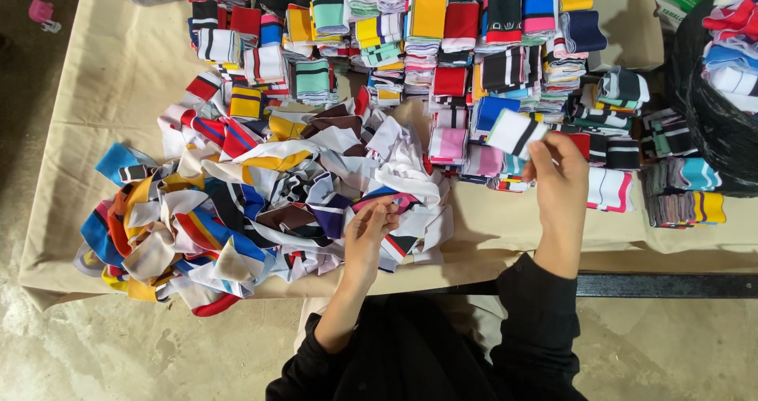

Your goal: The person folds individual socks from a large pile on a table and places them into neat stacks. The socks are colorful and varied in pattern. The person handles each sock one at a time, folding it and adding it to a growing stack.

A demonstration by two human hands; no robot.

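A small folded cloth band (515, 133), white with a black stripe, is held up in the right hand (559, 181). It is pinched between the thumb and the fingers (535, 150), so this hand is closed tight on it. The band is kept just above the table, near the middle of the picture and a little toward 2 o'clock.

The left hand (369, 231) is laid on a big loose pile of bands (260, 211). Its fingers are bent and pressed down on a pink and blue piece (387, 200) at the edge of the pile. It cannot be told if that piece is truly gripped or only touched. The two hands are kept apart, the right one higher up and toward 3 o'clock from the left one.

The loose pile is spread out toward 9 o'clock from the hands. Many colours are mixed in it: white, blue, yellow, red and orange.

Neat folded stacks (426, 46) are lined up toward 12 o'clock. More small stacks (679, 188) are set toward 3 o'clock, and a black bag (714, 125) full of bands is seen just past them.

Everything is laid on a table covered with a tan cloth (118, 77). Black sleeves (537, 306) are worn on both arms.
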